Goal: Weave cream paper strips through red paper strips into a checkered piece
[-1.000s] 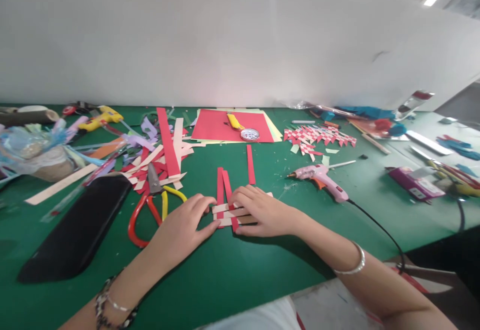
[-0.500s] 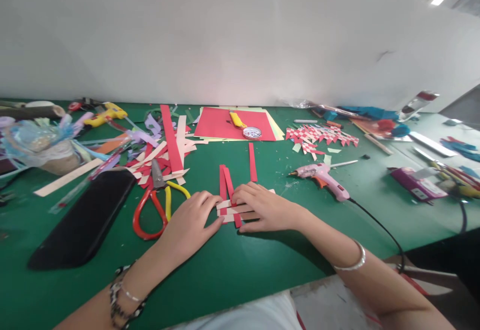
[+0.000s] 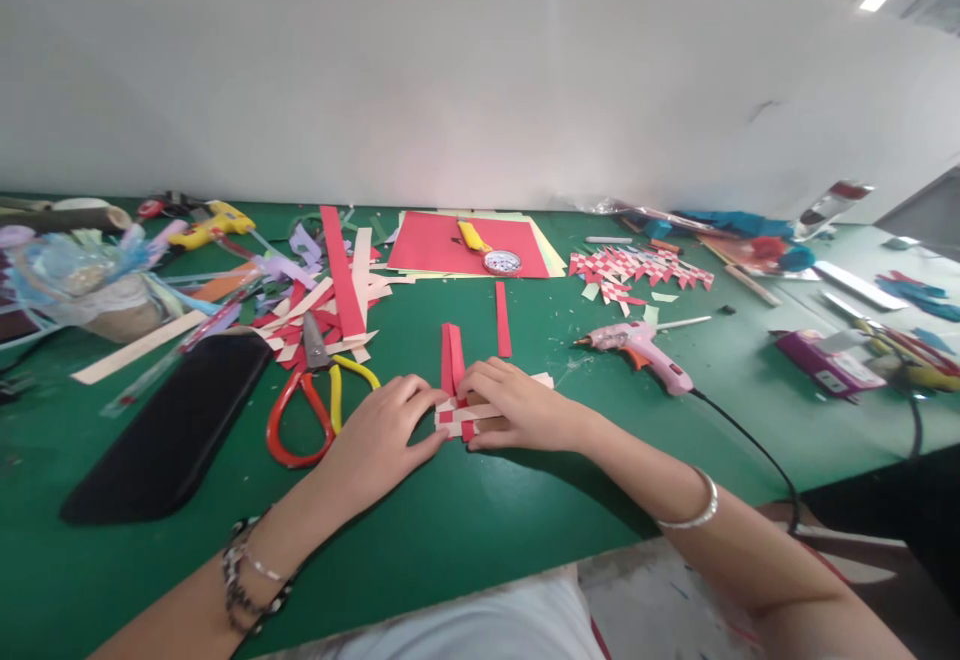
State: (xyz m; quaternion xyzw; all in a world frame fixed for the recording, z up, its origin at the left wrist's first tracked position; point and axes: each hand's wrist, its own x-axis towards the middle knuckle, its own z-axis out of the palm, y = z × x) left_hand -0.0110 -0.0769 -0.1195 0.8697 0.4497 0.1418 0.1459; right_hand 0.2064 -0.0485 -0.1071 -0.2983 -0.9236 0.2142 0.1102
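Observation:
Red and cream paper strips (image 3: pixel 448 417) lie woven across each other on the green table, with two red ends pointing away from me. My left hand (image 3: pixel 397 420) grips the left edge of this weave, its thumb at the near side and its fingers at the far side. Over the right part lies my right hand (image 3: pixel 517 408), fingers bent and thumb at the near edge, gripping the strips and covering much of them. A single red paper strip (image 3: pixel 502 318) lies just beyond my right hand. Left of my left hand rest scissors (image 3: pixel 301 420) with one red and one yellow handle.
A black pouch (image 3: pixel 169 430) and a heap of cut strips (image 3: pixel 300 315) lie left. Behind are red paper sheets (image 3: pixel 427 243) with a yellow cutter (image 3: pixel 471 235). On the right sit a pink glue gun (image 3: pixel 637 342), its cord trailing nearer, and woven checkered pieces (image 3: pixel 637 268).
My right hand has shifted slightly left along the weave. The slanted red strip has moved left against the other red strip. My left hand stays at the left edge.

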